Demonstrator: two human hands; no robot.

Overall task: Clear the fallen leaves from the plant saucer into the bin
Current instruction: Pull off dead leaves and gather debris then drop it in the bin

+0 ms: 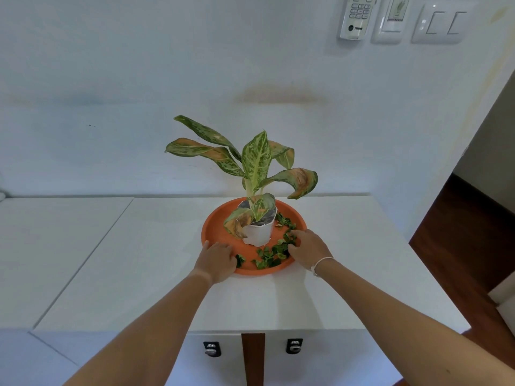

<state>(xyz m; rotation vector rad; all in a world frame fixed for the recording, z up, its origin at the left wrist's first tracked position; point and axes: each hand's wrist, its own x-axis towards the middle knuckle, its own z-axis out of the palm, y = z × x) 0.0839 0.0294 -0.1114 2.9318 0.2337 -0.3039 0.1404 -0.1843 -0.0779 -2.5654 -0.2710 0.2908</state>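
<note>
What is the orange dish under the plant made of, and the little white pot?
The orange saucer looks like moulded plastic: even colour, smooth matt surface, thin neat rim. It could be painted clay; the picture leaves that open. The white pot looks like thin plastic or paper wrap, since its rim is crinkled and angular. The tabletop seems a smooth white laminate.

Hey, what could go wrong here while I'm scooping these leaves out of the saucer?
1. The right hand works close beside the white pot; a nudge might tip the top-heavy plant.
2. Leaf bits lie near the saucer rim and could spill onto the cabinet top.
3. No bin is visible, so carried leaves may drop.
</note>
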